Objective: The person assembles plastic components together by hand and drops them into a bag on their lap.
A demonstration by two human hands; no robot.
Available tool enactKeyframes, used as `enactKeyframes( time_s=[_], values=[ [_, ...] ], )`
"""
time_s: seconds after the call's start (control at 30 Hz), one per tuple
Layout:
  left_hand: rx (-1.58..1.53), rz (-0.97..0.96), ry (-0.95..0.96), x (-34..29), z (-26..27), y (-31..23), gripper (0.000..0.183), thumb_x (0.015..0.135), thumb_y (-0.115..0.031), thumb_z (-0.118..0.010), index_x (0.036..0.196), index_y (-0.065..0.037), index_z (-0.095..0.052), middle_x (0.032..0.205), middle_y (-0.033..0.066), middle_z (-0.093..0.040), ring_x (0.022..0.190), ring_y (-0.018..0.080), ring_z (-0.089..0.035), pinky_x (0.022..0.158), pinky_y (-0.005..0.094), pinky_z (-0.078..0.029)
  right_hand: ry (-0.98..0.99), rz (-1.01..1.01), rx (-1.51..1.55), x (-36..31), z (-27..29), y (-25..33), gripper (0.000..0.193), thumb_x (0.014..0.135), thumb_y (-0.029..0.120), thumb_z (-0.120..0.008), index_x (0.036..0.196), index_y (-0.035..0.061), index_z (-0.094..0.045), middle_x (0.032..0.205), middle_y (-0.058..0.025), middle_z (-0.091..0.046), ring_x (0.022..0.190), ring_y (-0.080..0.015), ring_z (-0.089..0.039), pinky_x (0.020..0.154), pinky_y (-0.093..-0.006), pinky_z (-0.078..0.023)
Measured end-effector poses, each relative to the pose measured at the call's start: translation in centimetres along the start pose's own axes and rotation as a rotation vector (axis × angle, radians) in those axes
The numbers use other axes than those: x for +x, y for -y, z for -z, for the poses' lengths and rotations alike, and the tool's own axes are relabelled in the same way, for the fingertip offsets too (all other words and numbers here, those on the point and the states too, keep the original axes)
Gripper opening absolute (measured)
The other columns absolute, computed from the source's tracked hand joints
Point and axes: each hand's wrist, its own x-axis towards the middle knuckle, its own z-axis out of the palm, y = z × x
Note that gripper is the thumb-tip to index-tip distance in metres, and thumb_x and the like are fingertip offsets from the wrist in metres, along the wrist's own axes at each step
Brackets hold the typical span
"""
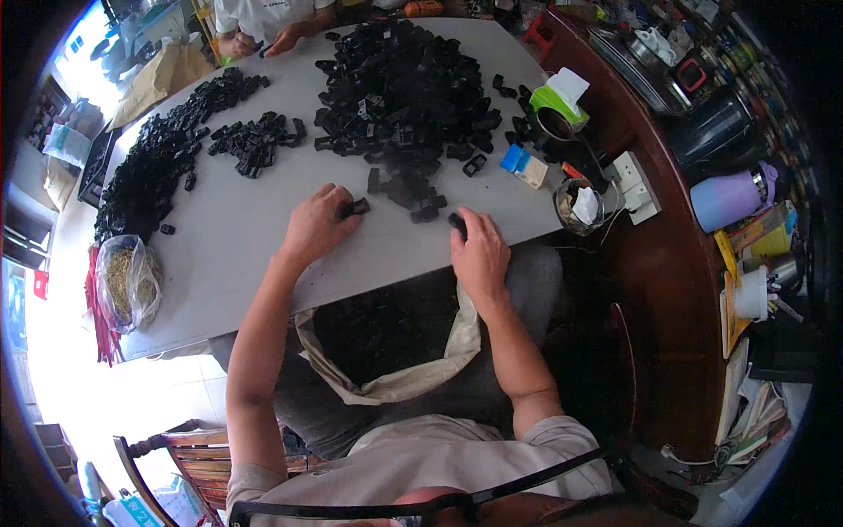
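Observation:
My left hand (318, 227) is above the pale table (250, 224), its fingers closed on a small black plastic part (356, 207). Closer to the table's near edge, my right hand (481, 256) pinches a second black part (457, 225) between thumb and fingers. Just beyond both hands, a large heap of similar black parts (404, 97) spreads across the table, a few loose pieces trailing toward me. Between my forearms, on my lap, an open sack (386, 386) with a rolled pale rim holds many dark pieces; its depth is in shadow.
At the far left lie a long pile (149, 167) and a small cluster (253, 145) of black parts. A bag of dried matter (130, 279) sits at the left edge. Right: blue-white carton (525, 165), glass jar (577, 209), power strip (634, 186). Opposite, another person's hands (283, 39) work.

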Motion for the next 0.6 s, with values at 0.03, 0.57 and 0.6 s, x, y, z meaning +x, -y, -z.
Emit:
enactKeyframes(
  time_s=[0.03, 0.57, 0.6],
  values=[
    [0.001, -0.002, 0.001, -0.3, -0.2, -0.3, 0.035, 0.094, -0.026, -0.076, 0.123, -0.007, -0.072, 0.117, 0.0162, -0.070, 0.106, 0.0375, -0.072, 0.090, 0.0481, -0.058, -0.002, -0.002, 0.000, -0.3, -0.4, 0.1, 0.031, 0.096, 0.010, -0.071, 0.127, 0.0044, -0.070, 0.121, -0.0169, -0.072, 0.117, -0.0396, -0.068, 0.096, -0.0499, -0.057],
    [-0.133, 0.116, -0.190, -3.7, -1.3, -2.1, 0.034, 0.088, -0.015, -0.081, 0.116, -0.006, -0.064, 0.116, 0.0146, -0.068, 0.107, 0.0397, -0.068, 0.088, 0.0491, -0.055, -0.012, 0.417, 0.326, -2.1, -2.6, 2.9, 0.036, 0.094, 0.007, -0.074, 0.129, 0.0006, -0.070, 0.115, -0.0172, -0.076, 0.102, -0.0376, -0.073, 0.088, -0.0467, -0.061],
    [-0.115, 0.128, -0.220, -3.8, -1.2, -2.0, 0.034, 0.087, -0.013, -0.082, 0.114, -0.006, -0.062, 0.115, 0.0144, -0.068, 0.107, 0.0405, -0.067, 0.088, 0.0491, -0.054, -0.005, 0.421, 0.338, -2.2, -2.6, 3.0, 0.035, 0.095, 0.006, -0.072, 0.130, 0.0001, -0.070, 0.114, -0.0185, -0.076, 0.101, -0.0384, -0.074, 0.088, -0.0468, -0.061]
  ],
)
